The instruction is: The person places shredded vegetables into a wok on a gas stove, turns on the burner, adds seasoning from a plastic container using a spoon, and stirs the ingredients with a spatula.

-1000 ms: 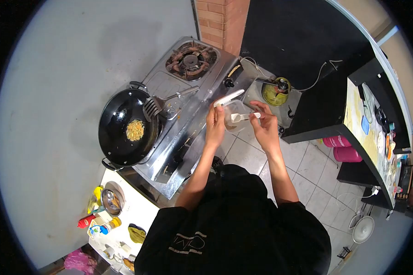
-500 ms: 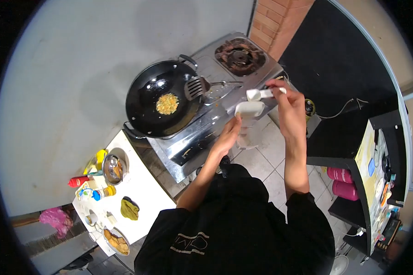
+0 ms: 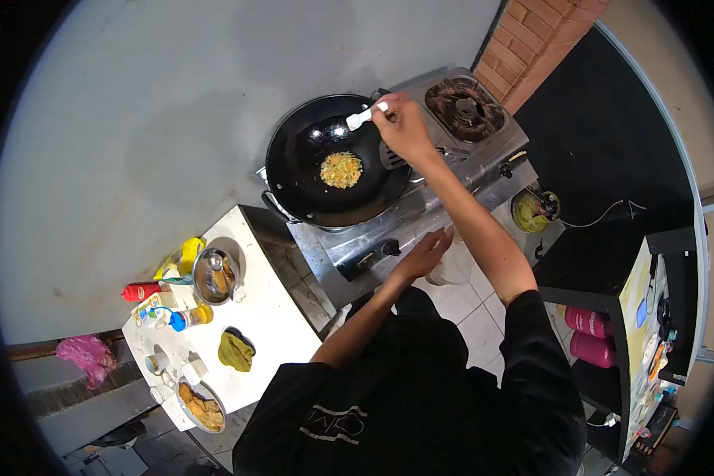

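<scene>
Over the far right side of the black wok point(image 3: 293, 135), my right hand point(image 3: 407, 131) pinches a white measuring spoon point(image 3: 360, 120), its bowl pointing left. A small pile of chopped, yellow-orange and green food point(image 3: 341, 170) lies in the wok. The slotted spatula point(image 3: 391, 156) rests at the wok's right side, partly hidden by my right arm. My left hand point(image 3: 424, 255) is lower, in front of the stove, fingers closed around a see-through container point(image 3: 450, 268); my right forearm covers part of it.
The steel stove point(image 3: 420, 230) has a bare burner point(image 3: 466, 109) to the right. On the left, a white table point(image 3: 282, 329) bears a metal bowl point(image 3: 215, 276), an oil bottle point(image 3: 192, 317), a green cloth point(image 3: 235, 351) and a plate of fried food point(image 3: 201, 408). A gas cylinder point(image 3: 534, 211) stands at right.
My right hand has carried the measuring spoon from above the container to over the wok. My left hand has lowered with the container toward my body. The view has shifted.
</scene>
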The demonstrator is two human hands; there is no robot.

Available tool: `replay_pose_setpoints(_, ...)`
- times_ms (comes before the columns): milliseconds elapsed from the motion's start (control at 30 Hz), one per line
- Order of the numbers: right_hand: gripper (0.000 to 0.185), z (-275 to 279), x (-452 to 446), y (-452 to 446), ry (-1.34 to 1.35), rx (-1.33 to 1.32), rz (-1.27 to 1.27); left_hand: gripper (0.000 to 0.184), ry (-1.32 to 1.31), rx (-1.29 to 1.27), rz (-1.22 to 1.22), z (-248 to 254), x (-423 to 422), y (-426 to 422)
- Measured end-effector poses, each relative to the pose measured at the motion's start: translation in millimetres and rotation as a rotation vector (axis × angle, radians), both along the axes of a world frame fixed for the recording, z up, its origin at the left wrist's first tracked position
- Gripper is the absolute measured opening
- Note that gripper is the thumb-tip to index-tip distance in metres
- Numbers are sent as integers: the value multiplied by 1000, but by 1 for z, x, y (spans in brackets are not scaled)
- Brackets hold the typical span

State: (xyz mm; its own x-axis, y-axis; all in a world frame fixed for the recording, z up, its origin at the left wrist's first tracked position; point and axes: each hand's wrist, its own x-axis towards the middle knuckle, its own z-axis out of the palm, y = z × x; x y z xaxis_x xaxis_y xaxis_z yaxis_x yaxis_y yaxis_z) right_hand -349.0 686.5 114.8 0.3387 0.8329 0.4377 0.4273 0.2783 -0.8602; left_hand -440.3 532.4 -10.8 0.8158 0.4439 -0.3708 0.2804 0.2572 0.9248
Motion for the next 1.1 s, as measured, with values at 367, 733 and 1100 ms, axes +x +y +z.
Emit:
replay_pose_setpoints(367, 10, -7, -8, -1, -459, 125, 43, 71, 50, 27, 51, 23, -26, 5)
replay_pose_setpoints(733, 16, 28, 11, -12, -507, 122, -122, 78, 35, -65, 33, 9, -20, 3)
replay_pose_setpoints(1100, 15, 36, 99, -160, -236, -79, -353, 70, -71, -292, 46, 23, 22, -14)
